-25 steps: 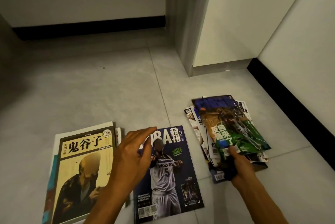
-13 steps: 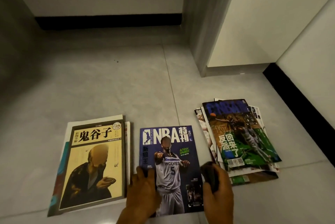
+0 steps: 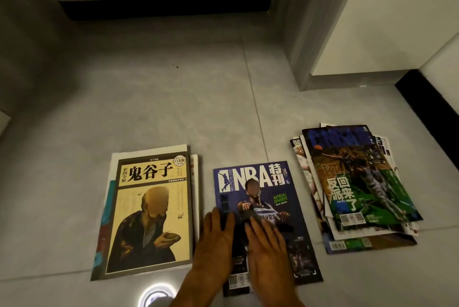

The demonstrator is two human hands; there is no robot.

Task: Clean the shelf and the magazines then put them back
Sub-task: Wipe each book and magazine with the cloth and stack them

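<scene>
Grey tiled floor (image 3: 154, 107), dimly lit, carrying three groups of printed matter in a row along its near edge. Middle: one NBA magazine (image 3: 280, 197), blue cover with a basketball player in a jersey, lying flat and face up, alone, its bottom edge close to the floor's near edge. Left hand (image 3: 215, 239): palm down on the magazine's lower left part, fingers straight and close together, holding nothing, pressing the cover. Right hand (image 3: 267, 247): palm down on the cover's lower middle, fingers extended and fairly flat over a dark cloth (image 3: 239, 229), which lies bunched between the two hands and shows as well beyond the fingertips; whether the thumb curls under the cloth cannot be told. To the left, just beside the magazine but apart from it: a yellow-covered book (image 3: 151, 209) with large black Chinese characters and a seated robed figure, topmost on a small pile whose white and teal edges show beneath it. To the right, near but apart: a loose stack of magazines (image 3: 357, 189), fanned and askew, its top cover green and blue with white Chinese characters. Beyond, toward the floor's far edge: a white wall with black skirting (image 3: 164, 9), and a grey door frame (image 3: 293, 33) at the far right. A round bright reflection (image 3: 155, 295) sits at the near edge, left of the forearms.
</scene>
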